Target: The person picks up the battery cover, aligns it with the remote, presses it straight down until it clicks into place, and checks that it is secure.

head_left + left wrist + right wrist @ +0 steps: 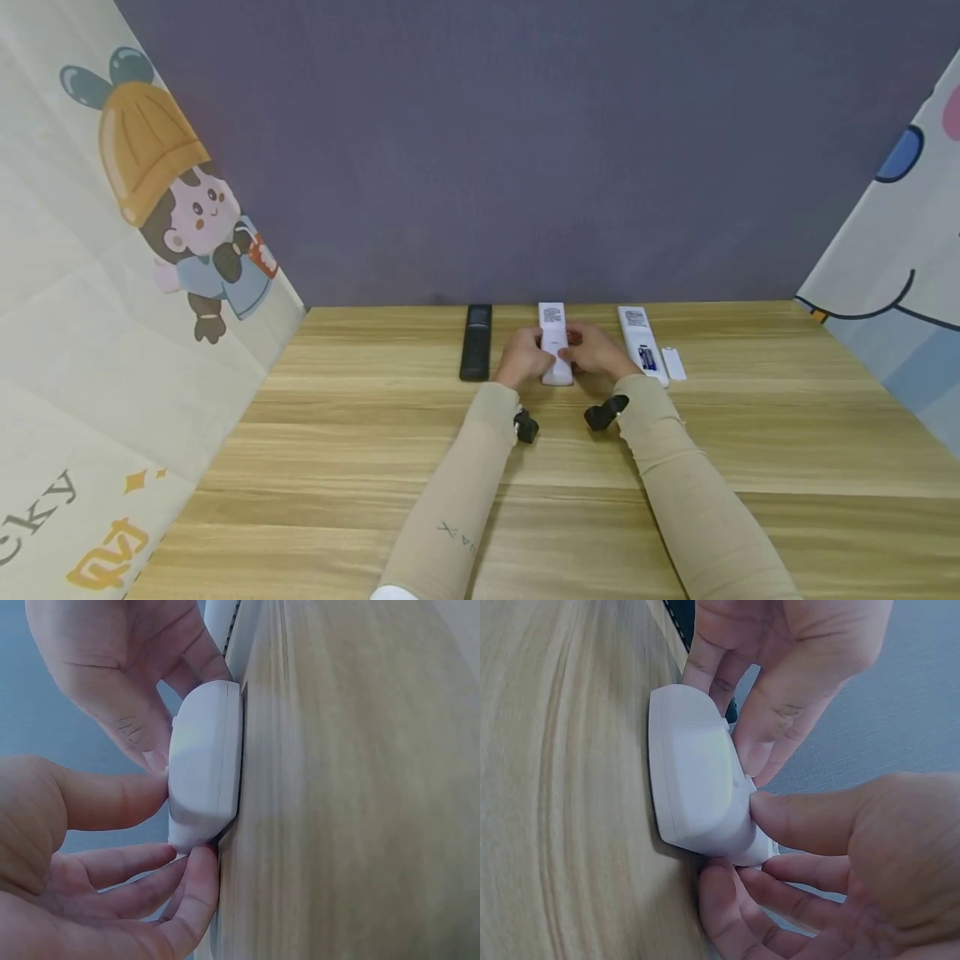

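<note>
A white remote control (556, 376) lies on the wooden table, its printed label at the far end and its back facing up. My left hand (525, 357) holds it by the left side, the thumb pressing on the back near the cover. From the other side my right hand (597, 350) grips the right edge, its thumb also on the back. Both wrist views show the remote's rounded near end (201, 757) between the two hands, fingers curled along its sides. The underside is hidden against the table.
Left of the hands lies a black remote (476, 343). To the right is another white remote (636, 329) with its battery compartment uncovered and blue batteries (647, 358) inside. A loose white battery cover (673, 364) sits beside it. A grey-blue panel (525, 167) rises behind the table.
</note>
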A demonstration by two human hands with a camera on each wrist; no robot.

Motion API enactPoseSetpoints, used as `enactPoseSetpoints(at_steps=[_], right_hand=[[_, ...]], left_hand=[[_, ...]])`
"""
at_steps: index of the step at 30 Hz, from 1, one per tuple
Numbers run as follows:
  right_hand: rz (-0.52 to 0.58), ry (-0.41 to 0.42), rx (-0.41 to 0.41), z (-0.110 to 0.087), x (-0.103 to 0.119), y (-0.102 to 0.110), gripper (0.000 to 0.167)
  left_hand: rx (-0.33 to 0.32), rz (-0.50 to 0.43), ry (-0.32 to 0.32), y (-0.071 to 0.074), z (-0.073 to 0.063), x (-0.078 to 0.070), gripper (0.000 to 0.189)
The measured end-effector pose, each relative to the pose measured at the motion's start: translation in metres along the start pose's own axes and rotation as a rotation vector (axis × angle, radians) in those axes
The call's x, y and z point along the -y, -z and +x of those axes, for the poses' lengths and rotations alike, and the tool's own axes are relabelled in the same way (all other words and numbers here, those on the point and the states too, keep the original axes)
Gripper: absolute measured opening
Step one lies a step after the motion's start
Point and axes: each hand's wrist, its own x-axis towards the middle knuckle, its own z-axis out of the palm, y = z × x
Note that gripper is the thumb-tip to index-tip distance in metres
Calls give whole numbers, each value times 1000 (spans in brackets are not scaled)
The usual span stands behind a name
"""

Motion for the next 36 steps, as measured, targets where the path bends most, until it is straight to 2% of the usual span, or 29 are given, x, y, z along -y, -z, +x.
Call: enactPoseSetpoints(at_steps=[12,19,29,36], right_hand=[[-39,-7,7,0,-1,0,60],[-49,-6,0,0,-2,1,60],[-56,-10,-12,0,-4,2,61],[-25,-27,-22,-1,-3,0,61]], left_hand=[[-10,59,6,0,-1,-1,35],[-11,85,-46,-1,0,1,27],[-6,66,-50,-2,1,2,51],[-3,34,-38,-2,2,3,48]])
